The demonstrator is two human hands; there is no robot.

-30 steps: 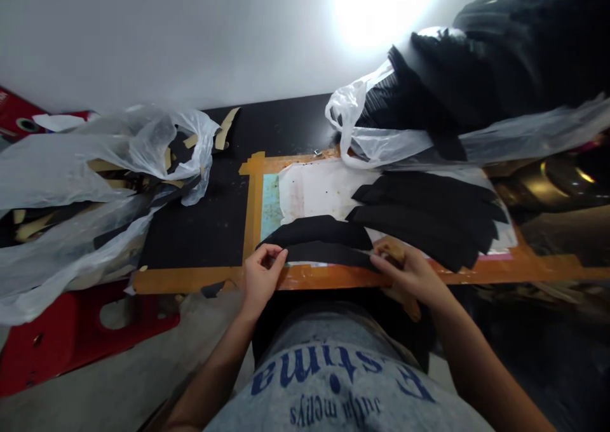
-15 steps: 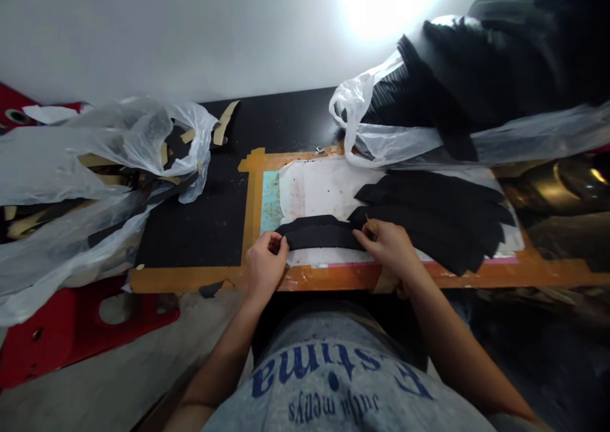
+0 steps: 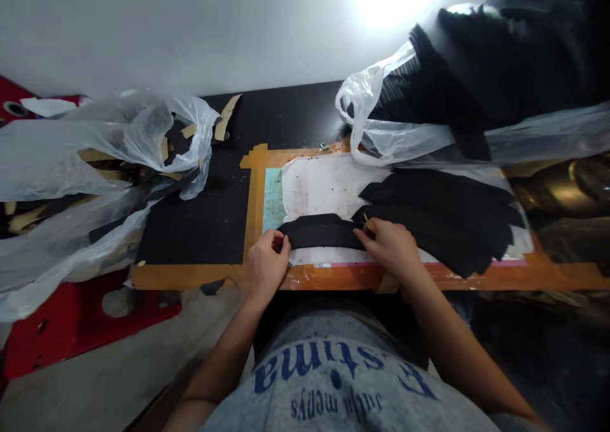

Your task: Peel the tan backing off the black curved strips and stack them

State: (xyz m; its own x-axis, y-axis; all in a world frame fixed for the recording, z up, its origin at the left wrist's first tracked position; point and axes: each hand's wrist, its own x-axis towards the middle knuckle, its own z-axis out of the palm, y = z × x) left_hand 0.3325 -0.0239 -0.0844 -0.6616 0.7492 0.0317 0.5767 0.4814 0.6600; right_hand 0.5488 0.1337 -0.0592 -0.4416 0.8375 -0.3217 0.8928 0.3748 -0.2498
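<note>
A curved black strip [image 3: 324, 232] lies over a stained white sheet [image 3: 319, 184] near the front edge of the table. My left hand [image 3: 270, 257] pinches the strip's left end between thumb and finger. At the other end, my right hand [image 3: 388, 244] has its fingertips closed on the strip, with a thin tan piece [image 3: 366, 219] showing at its fingers. A fanned stack of black pieces [image 3: 443, 216] lies to the right, partly behind my right hand.
Plastic bags stand on both sides: the left bag [image 3: 143, 127] holds tan and black scraps, the right bag [image 3: 362, 101] black pieces. Orange-brown tape [image 3: 190, 276] edges the table. A red stool [image 3: 76, 330] is at lower left, a brass-coloured object [image 3: 562, 187] at far right.
The view has shifted slightly, so the bags and stack appear a little farther right. Both hands keep hold of the black strip's ends, with almost no other movement.
</note>
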